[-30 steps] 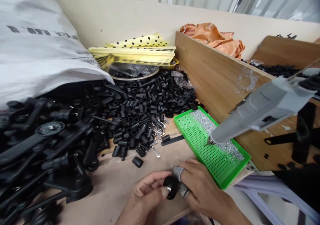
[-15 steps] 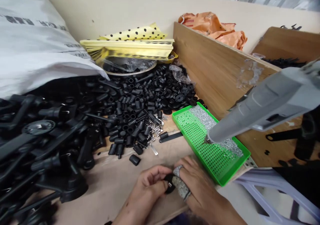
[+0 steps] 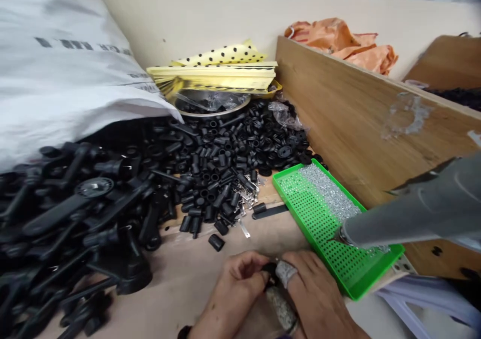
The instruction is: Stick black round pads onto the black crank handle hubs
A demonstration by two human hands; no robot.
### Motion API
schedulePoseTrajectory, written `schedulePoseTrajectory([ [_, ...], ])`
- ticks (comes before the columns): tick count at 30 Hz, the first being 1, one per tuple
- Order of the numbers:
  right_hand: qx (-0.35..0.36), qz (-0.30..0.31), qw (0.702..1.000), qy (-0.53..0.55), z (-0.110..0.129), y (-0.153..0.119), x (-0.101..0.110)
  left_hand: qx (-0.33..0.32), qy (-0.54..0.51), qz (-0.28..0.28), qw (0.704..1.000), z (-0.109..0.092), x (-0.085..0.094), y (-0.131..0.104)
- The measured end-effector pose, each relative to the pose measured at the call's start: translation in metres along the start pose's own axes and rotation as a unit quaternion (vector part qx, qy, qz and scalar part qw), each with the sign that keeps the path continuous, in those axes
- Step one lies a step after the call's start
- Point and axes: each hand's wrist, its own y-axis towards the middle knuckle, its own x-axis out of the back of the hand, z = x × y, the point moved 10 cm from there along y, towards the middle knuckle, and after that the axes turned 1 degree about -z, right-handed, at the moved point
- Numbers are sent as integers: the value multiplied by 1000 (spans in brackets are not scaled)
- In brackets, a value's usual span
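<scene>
Low at the front edge of the bench, both hands meet around a small black plastic part (image 3: 269, 270), mostly covered by fingers. My left hand (image 3: 233, 294) pinches it between thumb and index finger. From the other side my right hand (image 3: 319, 294) grips the same part; grey wrapping (image 3: 286, 273) covers its index finger and more its thumb. A green perforated tray (image 3: 319, 228) lies just right of the hands, with a heap of tiny silver metal pieces (image 3: 334, 193) along its far side. Beyond my left hand lies a single black cylindrical piece (image 3: 216, 242).
Black arm-shaped parts (image 3: 90, 218) pile up at left; black sleeves (image 3: 210, 178) and small metal clips (image 3: 248, 193) lie mid-bench. A grey tapered tool (image 3: 406, 223) reaches over the tray. A wooden divider (image 3: 338, 93) stands right, a white sack (image 3: 75, 73) at left.
The view has swung, so the bench items sit further right or lower. Both hands stay together on the black part, which is now more hidden by the fingers.
</scene>
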Motion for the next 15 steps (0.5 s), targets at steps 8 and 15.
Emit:
schedulePoseTrajectory([
  [8, -26, -29, 997, 66, -19, -6, -6, -31, 43, -13, 999, -13, 6, -21],
  [15, -114, -77, 986, 94, -46, -23, 8, -293, 451, -257, 803, -114, 76, -57],
])
